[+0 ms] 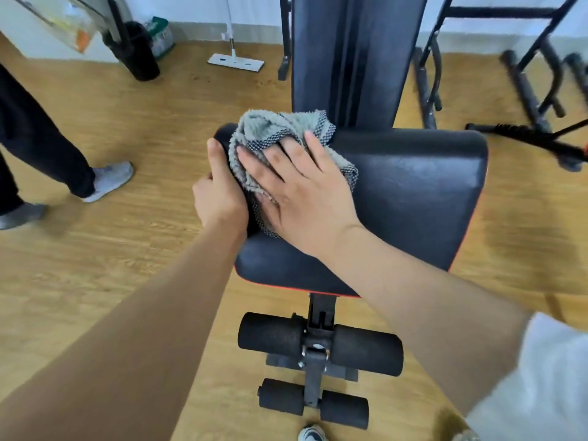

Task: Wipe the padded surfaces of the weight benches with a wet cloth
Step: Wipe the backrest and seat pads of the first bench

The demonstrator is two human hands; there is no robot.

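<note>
While left hand (219, 194) apparently grips seat pad (413, 192) edge, right hand (302, 198) presses cloth (273, 127), fingers (313, 151) straight.

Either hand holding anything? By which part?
Left hand grips the seat pad by its left edge, thumb on top. Right hand holds nothing: its fingers lie flat, pressing the grey cloth onto the pad.

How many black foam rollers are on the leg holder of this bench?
4. Below the seat pad: upper left roller and upper right roller, either side of the metal post. Lower pair: lower left roller and lower right roller. None seems hidden.
</note>
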